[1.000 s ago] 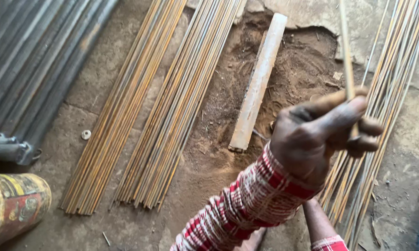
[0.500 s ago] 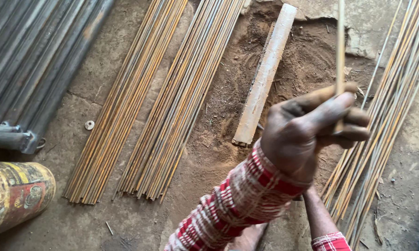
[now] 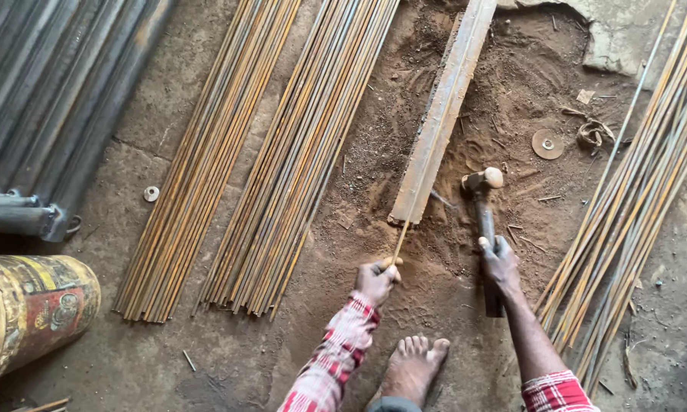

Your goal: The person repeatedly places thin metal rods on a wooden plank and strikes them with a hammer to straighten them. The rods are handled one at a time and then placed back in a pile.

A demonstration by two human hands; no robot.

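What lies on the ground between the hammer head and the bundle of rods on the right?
In the head view, loose brown dirt with a round metal disc and a small coil of wire lies between the hammer head and the right rod bundle.

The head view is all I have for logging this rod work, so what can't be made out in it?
- Thin rod: its near end is hidden inside the left hand.
- Hammer: its handle is partly covered by the right hand.
- Metal bar: its far end is cut off by the top edge.
- Rod bundles: their far ends are cut off too.
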